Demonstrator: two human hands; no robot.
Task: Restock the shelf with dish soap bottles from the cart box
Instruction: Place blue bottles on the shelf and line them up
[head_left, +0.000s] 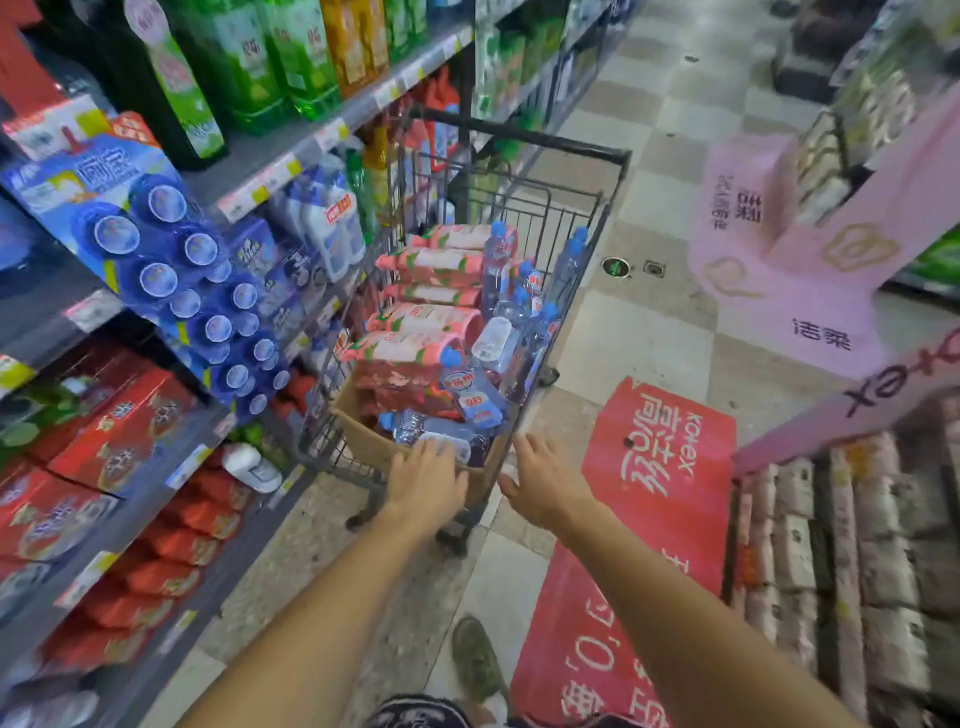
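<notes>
Both bare forearms reach forward and slightly inward from the lower edge of the view. The left hand (426, 480) lies palm down, its fingers loosely spread and gently bent. The right hand (543, 480) sits just beside it, apart from it, fingers extended forward, thumb angled inward toward the left.

A wire cart (566, 208) stands on the checkered floor (649, 171) beside the shelf (291, 150). A cardboard box (363, 441) sits in the cart, filled with pink dish soap bottles (415, 317) lying flat and clear blue-capped bottles (470, 395). The shelf carries tall green bottles (270, 57). A red floor sticker (639, 519) lies beside the cart.
</notes>
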